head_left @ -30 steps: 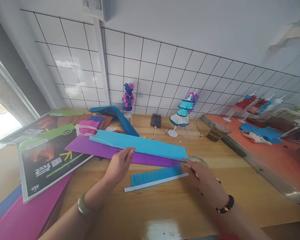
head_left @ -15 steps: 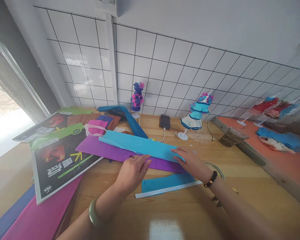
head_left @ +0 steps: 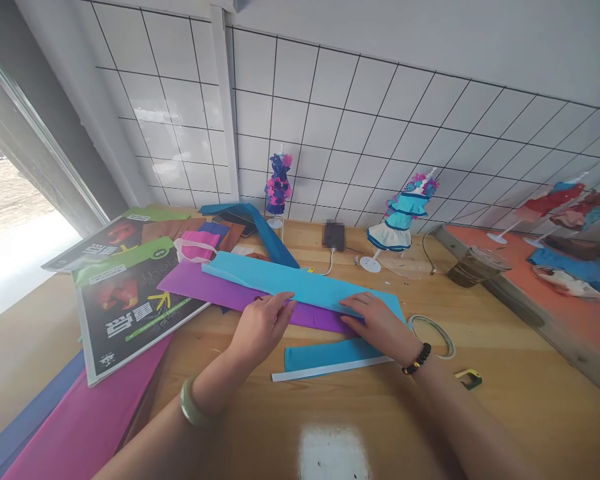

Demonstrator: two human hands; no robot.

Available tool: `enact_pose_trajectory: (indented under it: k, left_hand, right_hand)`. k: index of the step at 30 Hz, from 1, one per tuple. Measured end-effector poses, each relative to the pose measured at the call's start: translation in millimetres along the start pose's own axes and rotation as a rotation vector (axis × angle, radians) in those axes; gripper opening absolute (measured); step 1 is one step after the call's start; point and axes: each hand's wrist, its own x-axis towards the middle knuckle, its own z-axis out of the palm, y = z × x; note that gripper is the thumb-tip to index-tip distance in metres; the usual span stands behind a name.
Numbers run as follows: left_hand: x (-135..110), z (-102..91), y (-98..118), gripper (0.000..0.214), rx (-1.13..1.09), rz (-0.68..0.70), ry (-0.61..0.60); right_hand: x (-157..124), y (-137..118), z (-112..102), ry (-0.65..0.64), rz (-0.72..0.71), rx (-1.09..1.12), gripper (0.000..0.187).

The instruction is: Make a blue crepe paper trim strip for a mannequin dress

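Note:
A long light-blue paper sheet (head_left: pixel 280 280) lies across a purple sheet (head_left: pixel 200 288) on the wooden table (head_left: pixel 505 413). My left hand (head_left: pixel 260 327) rests with its fingers stretched out on the purple sheet, the fingertips at the blue sheet's near edge. My right hand (head_left: pixel 380 323) lies flat on the right end of the blue sheet, fingers pointing left. Just in front of both hands lies a short blue paper strip (head_left: pixel 330 353) with a white band (head_left: pixel 325 370) along its near edge. Neither hand holds anything.
Paper packs (head_left: pixel 130 300) and pink and blue sheets (head_left: pixel 75 427) lie at the left. A tape ring (head_left: pixel 433 330) and a small yellow-black clip (head_left: pixel 467 378) sit right of my hands. Two doll dresses on stands (head_left: pixel 397 220), a phone (head_left: pixel 334 235), a cup (head_left: pixel 473 265) and an orange table (head_left: pixel 555 293) stand behind.
My right hand has moved left from the short strip's end onto the long blue sheet. My left hand has shifted right toward it. The view has tilted slightly.

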Motion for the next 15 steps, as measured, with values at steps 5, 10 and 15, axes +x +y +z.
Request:
enact_pose_trajectory:
  k: [5, 10, 15]
  left_hand:
    - [0, -0.1, 2, 0.033, -0.020, -0.032, -0.030]
    - [0, 0.7, 2, 0.032, -0.029, -0.031, -0.021]
    - [-1, 4.5, -3, 0.034, 0.089, 0.063, -0.012]
  right_hand:
    - [-1, -3, -4, 0.009, -0.008, 0.021, 0.028]
    - [21, -11, -10, 0.012, -0.042, 0.035, 0.028]
    - [80, -25, -9, -0.033, 0.034, 0.018, 0.029]
